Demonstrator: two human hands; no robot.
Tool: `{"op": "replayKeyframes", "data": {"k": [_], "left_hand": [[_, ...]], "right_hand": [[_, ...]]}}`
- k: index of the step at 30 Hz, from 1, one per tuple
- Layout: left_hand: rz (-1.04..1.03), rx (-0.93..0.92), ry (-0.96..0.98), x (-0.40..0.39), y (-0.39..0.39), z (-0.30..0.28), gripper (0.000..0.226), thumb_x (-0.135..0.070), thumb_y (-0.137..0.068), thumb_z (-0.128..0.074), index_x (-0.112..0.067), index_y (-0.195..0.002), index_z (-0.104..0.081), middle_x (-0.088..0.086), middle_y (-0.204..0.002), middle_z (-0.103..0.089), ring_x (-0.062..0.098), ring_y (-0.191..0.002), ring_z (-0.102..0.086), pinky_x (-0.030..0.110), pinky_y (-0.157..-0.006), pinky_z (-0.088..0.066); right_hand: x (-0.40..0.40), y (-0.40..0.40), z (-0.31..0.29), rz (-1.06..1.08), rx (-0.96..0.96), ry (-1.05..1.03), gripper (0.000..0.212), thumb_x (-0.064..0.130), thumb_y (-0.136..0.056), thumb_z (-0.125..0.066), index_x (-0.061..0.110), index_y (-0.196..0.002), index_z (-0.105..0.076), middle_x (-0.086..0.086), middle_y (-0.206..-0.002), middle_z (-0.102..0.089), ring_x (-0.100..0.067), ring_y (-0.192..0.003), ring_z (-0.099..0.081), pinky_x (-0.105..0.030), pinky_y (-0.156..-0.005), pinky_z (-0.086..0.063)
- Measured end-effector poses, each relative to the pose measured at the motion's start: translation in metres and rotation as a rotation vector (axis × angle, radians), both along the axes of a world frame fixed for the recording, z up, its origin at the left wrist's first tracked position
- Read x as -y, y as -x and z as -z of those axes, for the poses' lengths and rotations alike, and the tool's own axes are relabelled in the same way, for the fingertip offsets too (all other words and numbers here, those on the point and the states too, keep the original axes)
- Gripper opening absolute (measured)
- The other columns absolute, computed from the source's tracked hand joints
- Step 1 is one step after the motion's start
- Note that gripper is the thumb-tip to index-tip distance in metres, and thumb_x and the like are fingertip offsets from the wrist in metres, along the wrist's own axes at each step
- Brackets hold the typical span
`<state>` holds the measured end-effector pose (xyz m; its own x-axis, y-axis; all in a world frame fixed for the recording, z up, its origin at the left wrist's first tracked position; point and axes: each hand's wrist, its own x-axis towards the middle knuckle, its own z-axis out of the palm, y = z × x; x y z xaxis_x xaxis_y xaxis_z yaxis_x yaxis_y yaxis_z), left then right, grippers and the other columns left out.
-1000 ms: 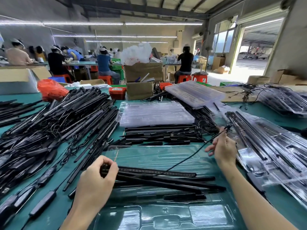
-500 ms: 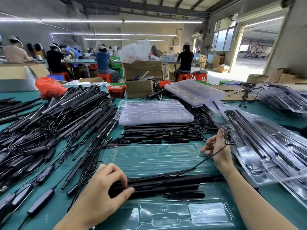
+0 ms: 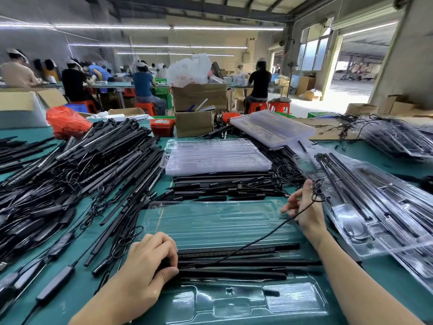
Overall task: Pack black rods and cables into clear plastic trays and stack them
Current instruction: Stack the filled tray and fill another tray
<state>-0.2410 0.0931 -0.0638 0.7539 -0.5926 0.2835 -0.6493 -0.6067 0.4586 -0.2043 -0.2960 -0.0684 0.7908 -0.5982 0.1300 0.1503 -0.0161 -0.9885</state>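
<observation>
Left hand (image 3: pixel 146 261) grips rod bundle (image 3: pixel 234 262) in clear tray (image 3: pixel 210 221); right hand (image 3: pixel 307 207) pinches cable (image 3: pixel 262 238); loose rod heap (image 3: pixel 77 174) crowds left; filled trays (image 3: pixel 379 205) right.

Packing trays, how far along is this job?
Done: filled trays stacked at right. In hand: the left hand presses rods into the open tray while the right hand holds the coiled cable. Left: a big rod pile and empty trays.
</observation>
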Motion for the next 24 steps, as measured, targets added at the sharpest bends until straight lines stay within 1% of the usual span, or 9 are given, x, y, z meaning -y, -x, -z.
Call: {"op": "replayKeyframes", "data": {"k": [4, 7, 10, 12, 14, 16, 18, 20, 24], "left_hand": [[0.034, -0.044, -0.058, 0.000, 0.001, -0.001, 0.015, -0.034, -0.091, -0.065, -0.037, -0.083, -0.053, -0.028, -0.112, -0.044, 0.005, -0.111, -0.041, 0.023, -0.103, -0.023], [0.052, -0.077, -0.076, -0.001, 0.004, -0.005, 0.013, -0.036, -0.092, -0.065, -0.037, -0.084, -0.055, -0.027, -0.114, -0.043, 0.004, -0.112, -0.041, 0.022, -0.103, -0.024], [0.050, -0.085, -0.052, -0.002, 0.007, -0.010, 0.009, -0.040, -0.088, -0.064, -0.037, -0.082, -0.058, -0.026, -0.114, -0.048, 0.004, -0.113, -0.044, 0.023, -0.103, -0.026], [0.009, -0.118, 0.037, -0.001, 0.008, -0.013, 0.006, -0.033, -0.089, -0.058, -0.035, -0.084, -0.062, -0.023, -0.109, -0.056, 0.006, -0.111, -0.049, 0.025, -0.101, -0.030], [-0.074, -0.112, 0.150, -0.001, 0.007, -0.013, 0.019, -0.022, -0.095, -0.052, -0.035, -0.089, -0.066, -0.023, -0.105, -0.061, 0.006, -0.108, -0.053, 0.029, -0.097, -0.036], [-0.134, -0.077, 0.183, -0.002, 0.005, -0.012, 0.025, -0.015, -0.097, -0.051, -0.034, -0.095, -0.066, -0.028, -0.110, -0.060, 0.003, -0.114, -0.050, 0.032, -0.098, -0.035], [-0.140, -0.071, 0.136, -0.004, 0.002, -0.009, 0.028, -0.014, -0.095, -0.051, -0.038, -0.100, -0.065, -0.035, -0.121, -0.055, -0.003, -0.127, -0.038, 0.032, -0.104, -0.027], [-0.126, -0.068, 0.040, -0.005, 0.000, -0.004, 0.043, -0.004, -0.095, -0.052, -0.045, -0.106, -0.061, -0.039, -0.129, -0.047, -0.008, -0.134, -0.025, 0.028, -0.109, -0.017], [-0.131, -0.015, -0.128, 0.003, -0.005, 0.002, 0.054, -0.004, -0.098, -0.041, -0.055, -0.116, -0.045, -0.048, -0.137, -0.024, -0.018, -0.136, -0.005, 0.009, -0.106, 0.006]], "right_hand": [[0.000, 0.001, -0.002, -0.005, -0.023, -0.003, 0.076, 0.081, -0.083, -0.032, 0.009, -0.075, -0.053, -0.005, -0.052, -0.062, -0.020, -0.051, -0.062, -0.014, -0.040, -0.044], [0.000, 0.002, -0.002, -0.012, -0.029, -0.002, 0.073, 0.076, -0.089, -0.031, 0.008, -0.075, -0.053, -0.005, -0.051, -0.062, -0.018, -0.048, -0.063, -0.015, -0.039, -0.043], [0.000, 0.003, -0.004, -0.027, -0.049, 0.008, 0.072, 0.073, -0.092, -0.030, 0.006, -0.078, -0.053, -0.007, -0.052, -0.063, -0.016, -0.045, -0.061, -0.018, -0.038, -0.042], [0.001, 0.003, -0.005, -0.033, -0.068, 0.036, 0.071, 0.071, -0.094, -0.029, 0.006, -0.078, -0.054, -0.009, -0.055, -0.064, -0.017, -0.046, -0.060, -0.018, -0.039, -0.041], [0.002, 0.003, -0.005, -0.045, -0.074, 0.047, 0.069, 0.067, -0.097, -0.029, 0.006, -0.078, -0.055, -0.012, -0.057, -0.064, -0.018, -0.046, -0.057, -0.019, -0.038, -0.040], [0.005, 0.002, -0.005, -0.073, -0.091, 0.049, 0.066, 0.064, -0.100, -0.030, 0.006, -0.079, -0.055, -0.012, -0.059, -0.064, -0.015, -0.041, -0.052, -0.019, -0.036, -0.035], [0.007, 0.001, -0.005, -0.103, -0.106, 0.061, 0.062, 0.059, -0.102, -0.034, 0.005, -0.082, -0.057, -0.011, -0.058, -0.065, -0.012, -0.038, -0.048, -0.018, -0.034, -0.033], [0.010, 0.000, -0.005, -0.121, -0.119, 0.073, 0.058, 0.055, -0.103, -0.036, 0.005, -0.084, -0.058, -0.011, -0.059, -0.067, -0.011, -0.040, -0.048, -0.017, -0.035, -0.033], [0.016, 0.000, -0.008, -0.144, -0.162, 0.053, 0.067, 0.064, -0.100, -0.028, 0.008, -0.082, -0.059, -0.013, -0.067, -0.071, -0.016, -0.049, -0.050, -0.022, -0.043, -0.033]]}}
